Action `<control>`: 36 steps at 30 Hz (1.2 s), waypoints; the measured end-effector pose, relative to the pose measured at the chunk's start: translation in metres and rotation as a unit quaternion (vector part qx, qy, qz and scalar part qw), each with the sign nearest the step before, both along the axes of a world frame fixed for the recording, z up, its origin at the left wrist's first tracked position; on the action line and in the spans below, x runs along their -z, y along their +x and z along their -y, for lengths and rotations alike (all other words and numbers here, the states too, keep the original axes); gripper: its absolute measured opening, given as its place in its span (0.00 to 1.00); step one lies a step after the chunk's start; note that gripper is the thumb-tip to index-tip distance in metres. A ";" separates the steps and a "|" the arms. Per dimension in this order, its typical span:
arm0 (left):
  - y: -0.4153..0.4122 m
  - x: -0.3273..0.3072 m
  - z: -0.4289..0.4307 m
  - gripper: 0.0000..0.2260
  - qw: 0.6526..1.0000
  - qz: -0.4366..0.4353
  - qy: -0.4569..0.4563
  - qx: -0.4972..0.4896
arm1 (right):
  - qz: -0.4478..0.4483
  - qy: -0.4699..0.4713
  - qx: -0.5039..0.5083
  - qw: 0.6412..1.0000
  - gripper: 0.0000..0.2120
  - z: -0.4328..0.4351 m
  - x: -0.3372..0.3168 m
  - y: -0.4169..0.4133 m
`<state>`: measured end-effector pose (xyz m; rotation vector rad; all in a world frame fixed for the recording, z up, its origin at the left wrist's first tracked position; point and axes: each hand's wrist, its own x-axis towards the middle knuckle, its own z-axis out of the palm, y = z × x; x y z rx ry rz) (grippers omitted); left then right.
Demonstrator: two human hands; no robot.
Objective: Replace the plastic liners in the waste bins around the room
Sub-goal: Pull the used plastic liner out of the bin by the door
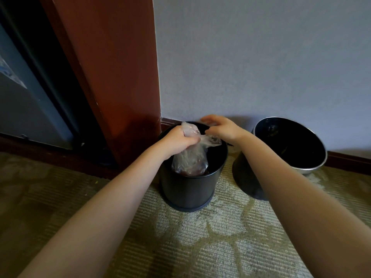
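**Liner gathered above the black bin**

The clear plastic liner [190, 159] stands in the mouth of the black waste bin [186, 189]. Its lower part, with something dark reddish inside, hangs within the opening toward 6 o'clock, and its top is bunched together above the rim.

The left hand [178, 140] is at about 10 o'clock of the opening. Its fingers are curled tightly round the bunched neck of the liner, and a tuft of plastic sticks up out of the fist.

The right hand [222, 127] is at about 1 o'clock of the opening, just beside the left one. Its thumb side touches a loose fold of the liner, while its other fingers are spread above and blurred, so I cannot tell if it really pinches the plastic.

The bin stands on a patterned green carpet [200, 237], near the corner where a reddish wooden panel [112, 67] meets the pale wall [261, 57].

At 3 o'clock from it, a little apart, is a second bin [310, 169] with a silver rim and a dark inside. The right forearm covers a part of it. A dark skirting board [347, 160] runs behind.
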<state>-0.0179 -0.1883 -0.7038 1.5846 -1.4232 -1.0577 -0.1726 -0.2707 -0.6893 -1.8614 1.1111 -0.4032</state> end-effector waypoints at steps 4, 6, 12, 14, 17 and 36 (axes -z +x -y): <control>0.001 -0.002 -0.001 0.08 1.000 0.000 0.010 -0.001 | -0.108 0.043 -0.130 0.985 0.26 0.002 -0.002 0.000; 0.002 -0.003 -0.002 0.07 1.000 0.009 0.009 0.008 | -0.157 0.026 -0.143 0.977 0.16 -0.003 -0.003 -0.001; 0.005 0.004 0.000 0.09 0.998 0.051 -0.021 -0.012 | -0.141 -0.084 -0.079 0.983 0.08 -0.006 -0.009 0.001; 0.004 0.005 0.001 0.11 0.996 0.069 -0.062 -0.014 | -0.111 -0.043 -0.075 0.990 0.09 -0.011 -0.015 0.010; 0.003 0.003 0.003 0.09 0.989 0.089 -0.121 -0.015 | -0.025 0.109 -0.048 0.993 0.11 -0.019 -0.017 0.017; 0.013 0.015 0.012 0.14 0.975 -0.111 0.034 -0.190 | -0.068 -0.099 -0.061 0.991 0.09 -0.020 0.034 0.017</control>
